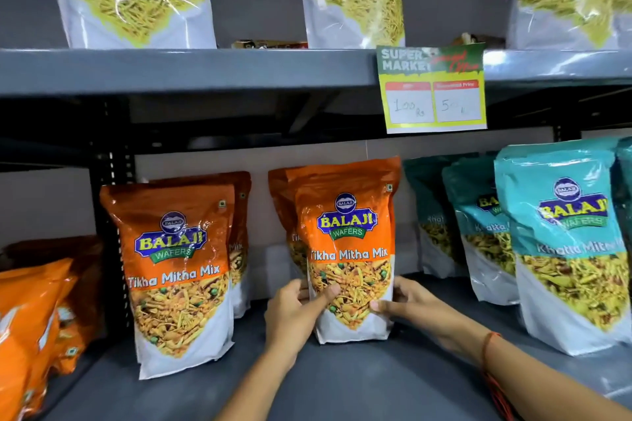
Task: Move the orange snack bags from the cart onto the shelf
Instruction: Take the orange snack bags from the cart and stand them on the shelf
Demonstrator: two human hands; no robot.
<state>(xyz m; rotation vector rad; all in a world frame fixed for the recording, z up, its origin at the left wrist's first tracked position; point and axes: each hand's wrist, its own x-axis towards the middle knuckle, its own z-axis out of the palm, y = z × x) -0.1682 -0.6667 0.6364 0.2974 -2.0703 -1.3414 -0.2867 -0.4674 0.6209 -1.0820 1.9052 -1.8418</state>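
An orange Tikha Mitha Mix bag (349, 243) stands upright on the grey shelf (342, 383), in front of other orange bags in its row. My left hand (297, 311) grips its lower left edge, thumb across the front. My right hand (407, 301) holds its lower right edge. Another row of orange bags (178, 270) stands to the left, its front bag upright. More orange bags (30, 325) lie stacked at the far left, beyond the shelf post.
Teal Khatta Mitha bags (567, 243) stand in rows on the right of the same shelf. The upper shelf (205, 68) carries purple Aloo bags (352, 0). A yellow-green price tag (434, 89) hangs from its front edge. A black upright post (113, 215) stands left.
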